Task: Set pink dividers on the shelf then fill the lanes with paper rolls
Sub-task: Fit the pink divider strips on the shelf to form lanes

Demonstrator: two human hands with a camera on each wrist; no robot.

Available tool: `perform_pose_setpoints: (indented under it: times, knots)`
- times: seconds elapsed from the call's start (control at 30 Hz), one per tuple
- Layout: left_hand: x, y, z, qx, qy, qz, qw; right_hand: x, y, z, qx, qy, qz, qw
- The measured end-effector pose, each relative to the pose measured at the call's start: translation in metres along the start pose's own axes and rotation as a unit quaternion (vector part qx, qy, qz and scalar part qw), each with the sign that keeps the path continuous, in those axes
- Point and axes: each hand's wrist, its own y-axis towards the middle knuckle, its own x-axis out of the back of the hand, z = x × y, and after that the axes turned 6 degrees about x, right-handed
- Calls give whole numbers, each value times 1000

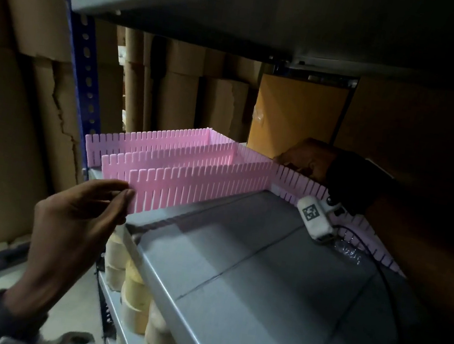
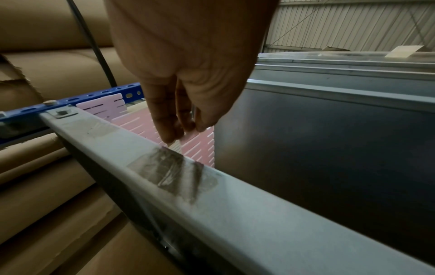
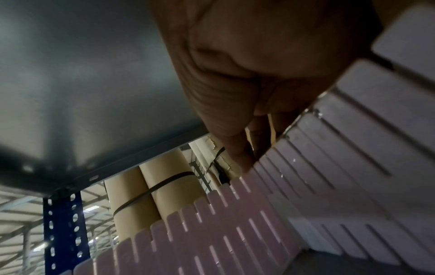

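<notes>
On shelf (image 1: 236, 260): left hand (image 1: 75, 226) fingers (image 1: 121, 198) clamped on pink divider (image 1: 203, 186) end; right hand (image 1: 306, 156) fingers' state unclear; square-code tag (image 1: 311, 212) nearby.

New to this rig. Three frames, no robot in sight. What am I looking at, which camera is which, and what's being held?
There is no machine here: a person works bare-handed and wears three cameras. The head view looks down at a grey metal shelf. Each wrist view looks along one hand towards its fingers.

Several pink slotted plastic dividers stand in parallel on the shelf, meeting a long pink divider along its far side. The left hand pinches the near end of the nearest pink slotted plastic divider. The right hand is at the far end, where the two dividers join. Its wrist view shows the thumb at that joint, but the grip is unclear.

No rolls show in the lanes. Beige paper rolls sit on the shelf below.
</notes>
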Motion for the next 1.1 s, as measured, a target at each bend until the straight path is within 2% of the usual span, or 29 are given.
perform_pose_setpoints:
  times: [0.1, 0.17, 0.27, 0.37, 0.5, 0.63, 0.8, 0.93, 1.1]
  knots:
    - [1, -3, -4, 8, -10, 4, 1000, -3, -1, 6, 21, -44, -29, 998]
    - [0, -8, -6, 2, -4, 0, 1000, -5, -1, 6, 65, -98, -55, 992]
    - [0, -12, -8, 0, -13, 8, 1000, -5, -4, 3, 135, -196, -67, 969]
    - [-1, -15, -8, 1, -7, 11, 1000, -7, -6, 1, 168, -253, -70, 950]
    - [-1, -19, -8, 1, -10, 8, 1000, -5, -2, 0, 188, -264, -74, 943]
    - [3, -23, -4, 18, -7, 42, 999, -6, 1, -3, 226, -256, -77, 937]
    - [8, -26, 2, 43, 29, 65, 997, -7, 5, -7, 232, -258, -77, 935]
    - [10, -26, 3, 43, 19, 73, 996, -7, 5, -7, 241, -252, -106, 931]
    - [9, -26, 10, 26, 30, 79, 996, -7, 3, -7, 227, -259, -76, 936]
